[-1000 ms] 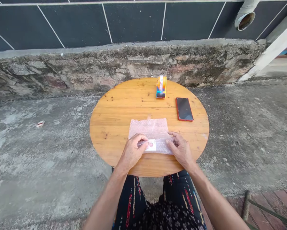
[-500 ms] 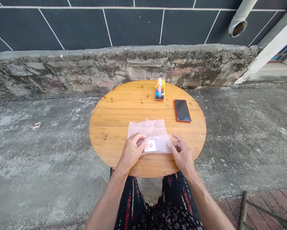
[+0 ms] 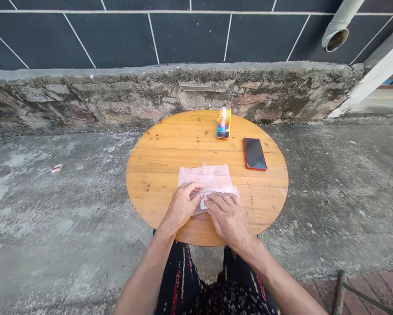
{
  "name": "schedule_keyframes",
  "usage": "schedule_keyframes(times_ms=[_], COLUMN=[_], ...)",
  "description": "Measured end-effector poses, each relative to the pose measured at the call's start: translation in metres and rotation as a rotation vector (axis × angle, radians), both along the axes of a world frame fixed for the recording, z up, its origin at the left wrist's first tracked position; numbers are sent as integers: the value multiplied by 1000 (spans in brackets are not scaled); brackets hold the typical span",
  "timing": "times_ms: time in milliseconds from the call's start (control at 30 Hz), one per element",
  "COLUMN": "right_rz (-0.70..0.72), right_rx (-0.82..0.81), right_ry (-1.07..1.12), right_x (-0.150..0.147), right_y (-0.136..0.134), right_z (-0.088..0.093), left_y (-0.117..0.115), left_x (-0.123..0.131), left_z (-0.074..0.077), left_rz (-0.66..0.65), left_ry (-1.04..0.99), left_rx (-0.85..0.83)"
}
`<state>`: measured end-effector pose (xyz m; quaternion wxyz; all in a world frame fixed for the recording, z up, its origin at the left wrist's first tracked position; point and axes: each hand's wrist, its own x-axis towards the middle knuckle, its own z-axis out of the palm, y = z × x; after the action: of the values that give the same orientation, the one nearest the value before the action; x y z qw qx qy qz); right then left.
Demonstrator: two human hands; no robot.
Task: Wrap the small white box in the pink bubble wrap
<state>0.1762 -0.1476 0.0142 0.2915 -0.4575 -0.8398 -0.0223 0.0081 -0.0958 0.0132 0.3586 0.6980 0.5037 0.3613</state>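
Note:
A sheet of pinkish bubble wrap [image 3: 207, 176] lies on the round wooden table, its near edge folded over a small white packet [image 3: 203, 202]. At the left end of the fold, my left hand [image 3: 182, 201] is closed, pinching the bubble wrap between thumb and fingers. My right hand [image 3: 228, 214] lies across the right part of the fold, fingers stretched out flat and reaching left onto the packet. Its thumb is mostly hidden, and it covers much of the folded wrap. The two hands' fingertips are close together.
A yellow and blue tape dispenser [image 3: 223, 124] stands at the table's far edge. To the right lies a phone [image 3: 254, 153] in a red case. The wooden table [image 3: 157, 153] stands before a stone-based wall [image 3: 131, 98]. A metal frame [image 3: 340, 291] is at lower right.
My right hand has moved left from the right end of the fold and now lies over it, covering part of the white packet. My left hand keeps its pinch. The view has shifted slightly.

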Motion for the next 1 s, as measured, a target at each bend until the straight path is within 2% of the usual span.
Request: schedule_keyframes(times_ms=[100, 233, 367, 467, 567, 633, 833, 1000], right_rz=[-2, 3, -8, -12, -16, -21, -12, 14], right_rx=[-16, -33, -66, -75, -75, -76, -66, -74], right_ry=[-12, -25, -45, -61, -85, -103, -170, -199], right_x=[2, 3, 3, 3, 3, 2, 2, 3], right_y=[4, 4, 4, 5, 5, 6, 9, 12], right_z=[-6, -3, 1, 0, 0, 2, 9, 11], left_y=[3, -2, -30, -62, -84, -87, -60, -39], left_x=[-14, -41, -61, -65, -64, -62, -63, -57], left_z=[-1, -1, -5, -15, -20, -18, 5, 12], left_rz=[22, 169, 420, 525, 502, 447, 228, 242], left_ry=[12, 105, 179, 122, 4, -82, -231, -327], left_rx=[-25, -72, 17, -15, -156, -262, -585, -823])
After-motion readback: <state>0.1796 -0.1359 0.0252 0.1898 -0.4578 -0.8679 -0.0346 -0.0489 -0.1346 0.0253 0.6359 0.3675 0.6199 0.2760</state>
